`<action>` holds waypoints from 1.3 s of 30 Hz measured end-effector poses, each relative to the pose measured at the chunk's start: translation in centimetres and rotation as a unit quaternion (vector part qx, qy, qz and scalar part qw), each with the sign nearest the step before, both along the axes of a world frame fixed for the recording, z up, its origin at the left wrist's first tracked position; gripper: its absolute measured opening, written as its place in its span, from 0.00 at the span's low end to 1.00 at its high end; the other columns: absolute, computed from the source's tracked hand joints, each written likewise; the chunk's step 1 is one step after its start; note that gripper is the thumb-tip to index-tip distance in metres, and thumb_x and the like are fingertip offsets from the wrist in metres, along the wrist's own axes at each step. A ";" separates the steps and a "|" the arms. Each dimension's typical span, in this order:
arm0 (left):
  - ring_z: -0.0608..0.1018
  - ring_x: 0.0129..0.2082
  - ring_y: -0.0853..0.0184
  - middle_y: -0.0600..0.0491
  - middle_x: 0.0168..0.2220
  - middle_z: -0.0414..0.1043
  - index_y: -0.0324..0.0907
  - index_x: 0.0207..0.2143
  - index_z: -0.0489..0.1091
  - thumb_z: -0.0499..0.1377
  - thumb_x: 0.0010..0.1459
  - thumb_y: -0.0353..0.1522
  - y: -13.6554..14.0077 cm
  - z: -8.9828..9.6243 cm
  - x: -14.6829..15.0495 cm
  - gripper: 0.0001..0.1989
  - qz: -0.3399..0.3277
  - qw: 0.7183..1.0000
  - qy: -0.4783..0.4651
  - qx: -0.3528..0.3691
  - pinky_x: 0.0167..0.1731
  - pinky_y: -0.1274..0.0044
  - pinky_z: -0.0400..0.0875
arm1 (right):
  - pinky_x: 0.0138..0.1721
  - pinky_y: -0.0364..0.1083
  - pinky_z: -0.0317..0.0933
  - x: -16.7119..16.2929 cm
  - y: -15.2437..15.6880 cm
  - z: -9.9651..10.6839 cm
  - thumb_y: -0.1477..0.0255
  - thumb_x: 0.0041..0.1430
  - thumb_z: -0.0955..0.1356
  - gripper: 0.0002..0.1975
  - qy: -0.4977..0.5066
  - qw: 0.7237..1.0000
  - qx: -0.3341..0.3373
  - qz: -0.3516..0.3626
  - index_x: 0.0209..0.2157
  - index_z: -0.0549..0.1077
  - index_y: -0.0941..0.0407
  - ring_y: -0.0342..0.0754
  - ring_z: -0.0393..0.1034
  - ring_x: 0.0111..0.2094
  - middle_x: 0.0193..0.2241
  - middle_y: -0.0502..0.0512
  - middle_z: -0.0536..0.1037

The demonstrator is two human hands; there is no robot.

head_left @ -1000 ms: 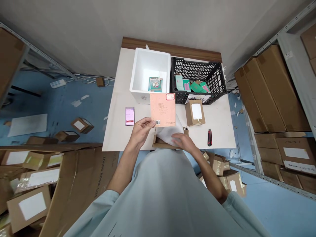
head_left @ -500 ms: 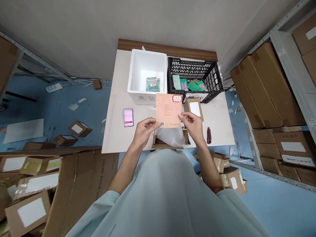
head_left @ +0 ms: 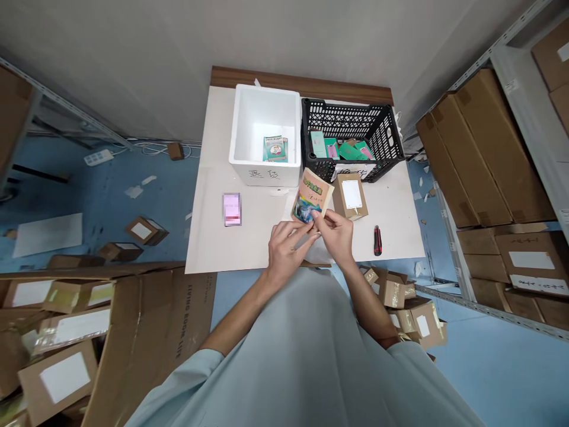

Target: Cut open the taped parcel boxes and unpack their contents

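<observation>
A small picture-covered book (head_left: 310, 198) is tilted above the table, its colourful front cover facing me. My right hand (head_left: 336, 234) grips its lower right corner, thumb on the cover. At the bottom edge, my left hand (head_left: 287, 246) is closed with its fingertips against the book; part of that contact is hidden. Under my hands a whitish plastic wrap (head_left: 319, 252) shows partly, with the cardboard edge of a box below it. A small brown box with a white label (head_left: 352, 194) stands just right of the book.
On the white table (head_left: 213, 249) stand a white foam box (head_left: 265, 174) with booklets and a black crate (head_left: 382, 145) with green packets. A phone (head_left: 232, 209) lies left, a red-black utility knife (head_left: 377, 241) right. Cardboard boxes (head_left: 484, 148) fill the right shelf; more lie around the floor.
The book has turned from its pink back with the barcode to its colourful front, and now tilts. My left hand has shifted right, closer to my right hand.
</observation>
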State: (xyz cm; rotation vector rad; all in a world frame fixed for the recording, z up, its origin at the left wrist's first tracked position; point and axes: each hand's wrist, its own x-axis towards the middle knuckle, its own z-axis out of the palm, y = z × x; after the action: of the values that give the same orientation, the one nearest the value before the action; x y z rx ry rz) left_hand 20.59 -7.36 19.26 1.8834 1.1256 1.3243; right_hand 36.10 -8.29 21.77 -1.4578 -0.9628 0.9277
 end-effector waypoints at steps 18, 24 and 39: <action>0.84 0.39 0.60 0.46 0.39 0.87 0.42 0.39 0.87 0.85 0.41 0.56 2.5 1.5 -3.1 0.32 -0.031 0.889 -0.209 -0.405 0.44 0.69 0.82 | 0.37 0.46 0.77 5.0 -1.8 -2.0 0.41 0.54 0.83 0.29 0.138 0.978 -0.090 0.129 0.41 0.88 0.51 0.51 0.82 0.36 0.33 0.51 0.88; 0.82 0.35 0.65 0.50 0.37 0.84 0.45 0.40 0.87 0.81 0.55 0.49 2.7 1.5 -3.6 0.20 -0.082 0.943 -0.165 -0.278 0.39 0.72 0.80 | 0.59 0.55 0.78 6.1 -2.0 -1.6 0.48 0.62 0.82 0.18 0.040 0.990 0.017 0.133 0.41 0.91 0.47 0.57 0.84 0.53 0.47 0.54 0.90; 0.88 0.44 0.57 0.45 0.43 0.87 0.45 0.31 0.75 0.79 0.54 0.53 2.5 3.2 -3.6 0.25 -0.053 0.946 -0.142 -0.288 0.49 0.64 0.85 | 0.58 0.56 0.78 6.4 -2.5 -1.2 0.47 0.63 0.81 0.21 0.004 0.995 0.019 0.102 0.49 0.88 0.46 0.56 0.83 0.53 0.48 0.56 0.88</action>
State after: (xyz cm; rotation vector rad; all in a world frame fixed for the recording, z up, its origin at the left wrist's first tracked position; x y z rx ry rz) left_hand 16.96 -4.90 22.47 1.2635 1.0917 1.0192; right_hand 42.46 -10.77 20.53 -1.3405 -1.1336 1.0570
